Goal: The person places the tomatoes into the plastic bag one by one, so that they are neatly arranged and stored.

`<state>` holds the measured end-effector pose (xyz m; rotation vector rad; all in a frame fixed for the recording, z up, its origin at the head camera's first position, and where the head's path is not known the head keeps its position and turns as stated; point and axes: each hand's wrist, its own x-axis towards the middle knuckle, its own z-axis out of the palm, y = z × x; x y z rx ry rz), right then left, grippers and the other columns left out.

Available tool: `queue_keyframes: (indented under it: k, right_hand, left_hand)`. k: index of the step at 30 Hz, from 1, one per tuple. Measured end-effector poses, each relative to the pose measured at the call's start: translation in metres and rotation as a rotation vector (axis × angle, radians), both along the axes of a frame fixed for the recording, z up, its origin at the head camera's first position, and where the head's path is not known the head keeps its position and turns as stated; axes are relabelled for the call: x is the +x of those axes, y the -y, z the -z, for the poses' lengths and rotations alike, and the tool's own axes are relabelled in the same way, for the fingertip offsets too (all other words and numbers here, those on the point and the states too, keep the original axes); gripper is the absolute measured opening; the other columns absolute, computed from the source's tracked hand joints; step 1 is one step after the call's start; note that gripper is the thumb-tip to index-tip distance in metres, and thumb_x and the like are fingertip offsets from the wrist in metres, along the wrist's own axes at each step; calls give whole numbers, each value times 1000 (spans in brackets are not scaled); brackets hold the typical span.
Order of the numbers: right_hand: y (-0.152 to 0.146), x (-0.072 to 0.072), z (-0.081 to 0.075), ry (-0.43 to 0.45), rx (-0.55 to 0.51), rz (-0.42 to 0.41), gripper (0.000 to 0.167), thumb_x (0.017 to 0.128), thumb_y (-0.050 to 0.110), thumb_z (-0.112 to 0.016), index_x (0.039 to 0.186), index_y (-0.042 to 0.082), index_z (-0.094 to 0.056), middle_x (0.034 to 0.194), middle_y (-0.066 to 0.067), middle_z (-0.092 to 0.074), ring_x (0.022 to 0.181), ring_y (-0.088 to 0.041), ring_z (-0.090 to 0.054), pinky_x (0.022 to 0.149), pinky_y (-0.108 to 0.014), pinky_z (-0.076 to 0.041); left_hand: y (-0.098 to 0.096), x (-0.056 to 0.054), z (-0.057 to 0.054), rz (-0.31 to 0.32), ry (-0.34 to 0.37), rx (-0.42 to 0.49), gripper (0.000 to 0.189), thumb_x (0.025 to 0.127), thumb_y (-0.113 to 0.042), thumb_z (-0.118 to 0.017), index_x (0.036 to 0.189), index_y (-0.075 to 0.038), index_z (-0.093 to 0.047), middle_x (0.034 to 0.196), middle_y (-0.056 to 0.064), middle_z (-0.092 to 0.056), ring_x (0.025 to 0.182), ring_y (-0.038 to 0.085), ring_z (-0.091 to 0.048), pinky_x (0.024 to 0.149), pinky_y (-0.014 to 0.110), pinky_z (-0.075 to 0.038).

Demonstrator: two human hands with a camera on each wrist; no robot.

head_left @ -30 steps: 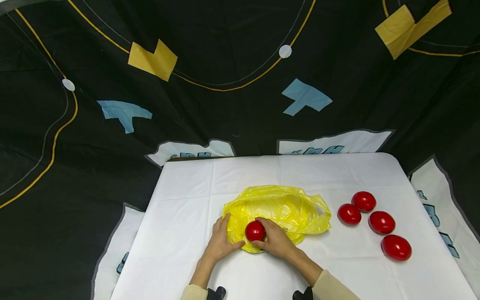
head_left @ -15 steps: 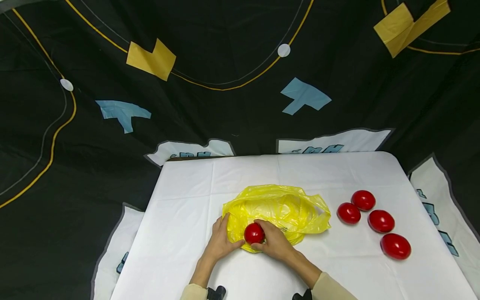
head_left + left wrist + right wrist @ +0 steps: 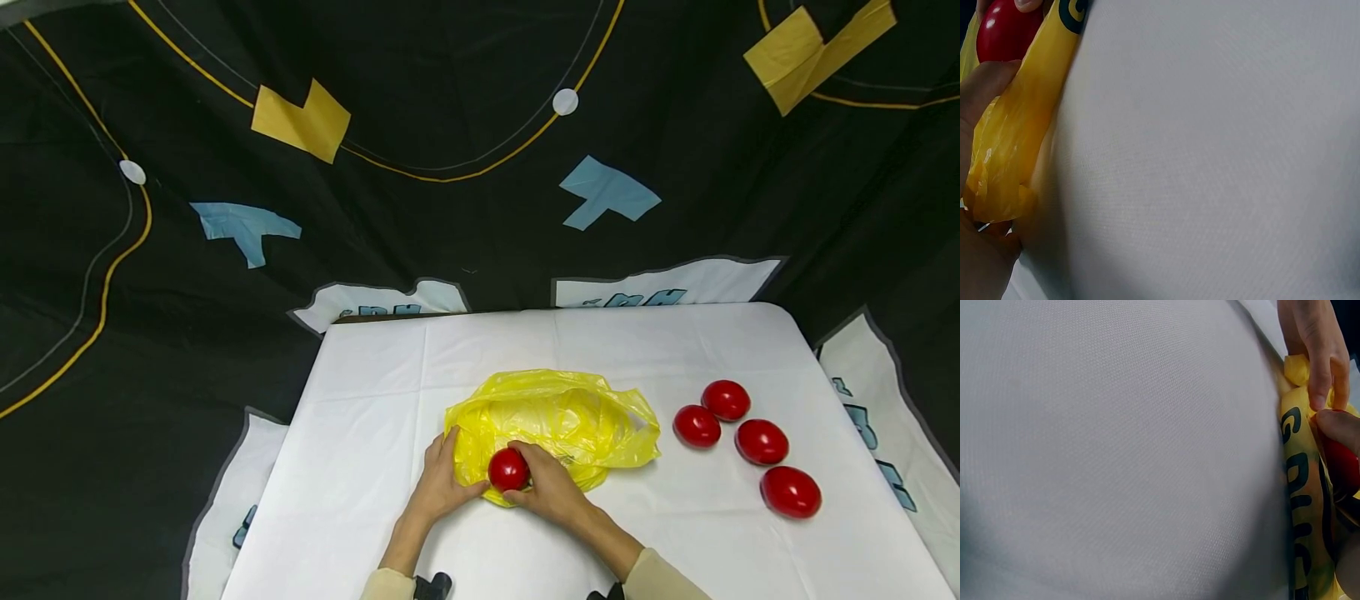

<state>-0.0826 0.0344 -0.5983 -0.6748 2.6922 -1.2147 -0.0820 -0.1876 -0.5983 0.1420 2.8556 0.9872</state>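
A glossy red ball (image 3: 508,469) sits at the near left part of a crumpled yellow plastic bag (image 3: 555,417) on the white table. My right hand (image 3: 553,482) grips the ball from the right, thumb on the near side and fingers on the far side. On the left, my left hand (image 3: 438,486) holds the bag's edge between thumb and fingers. In the left wrist view its thumb (image 3: 988,87) lies by the red ball (image 3: 1007,31), with yellow film below. Dark lettering shows on the bag (image 3: 1300,481) in the right wrist view. The ball's underside is hidden.
Several more red balls (image 3: 762,442) lie in a loose group on the right of the table. White cloth (image 3: 375,367) covers the tabletop. Behind it hangs a dark backdrop (image 3: 420,233) with yellow and blue shapes.
The red ball has shifted slightly toward me within my right hand's grip. Both hands and the bag stay almost in the same place.
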Motion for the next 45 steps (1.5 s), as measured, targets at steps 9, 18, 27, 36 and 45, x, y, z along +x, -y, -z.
queue_keyframes:
  k: [9, 18, 27, 36, 45]
  right_hand:
    - [0, 1, 0, -1, 13, 0, 74, 76, 33, -79, 135, 6, -44, 127, -11, -54, 111, -25, -55, 90, -42, -48]
    - [0, 1, -2, 4, 11, 2, 75, 77, 31, -79, 137, 5, -42, 130, -12, -52, 114, -27, -54, 92, -43, -47]
    - [-1, 1, -4, -14, 15, 1, 76, 77, 32, -79, 137, 4, -42, 130, -12, -51, 116, -27, -52, 94, -44, -46]
    - [-12, 4, -18, 5, -63, 65, 70, 80, 36, -74, 136, 6, -45, 127, -12, -54, 114, -29, -52, 91, -52, -44]
    - [-44, 18, -38, -21, -183, 167, 66, 81, 26, -76, 137, 11, -46, 127, -8, -56, 110, -21, -56, 87, -38, -50]
  left_hand:
    - [-1, 1, 0, 5, -7, -1, 107, 68, -50, -79, 148, -2, -25, 144, 24, -28, 131, 38, -30, 99, 52, -40]
    - [0, 1, -3, 10, -11, 0, 106, 68, -48, -79, 148, -2, -25, 144, 23, -28, 131, 36, -30, 100, 50, -39]
    - [-1, 1, -4, 2, -6, 5, 106, 68, -47, -80, 148, -3, -25, 145, 23, -28, 132, 37, -29, 100, 51, -39]
    - [-1, 1, -2, -2, -1, 3, 106, 68, -47, -79, 148, -3, -26, 145, 24, -28, 131, 38, -31, 100, 52, -39]
    - [-1, 1, -2, -19, 14, 10, 107, 67, -48, -79, 148, -4, -26, 145, 23, -27, 132, 37, -29, 100, 52, -38]
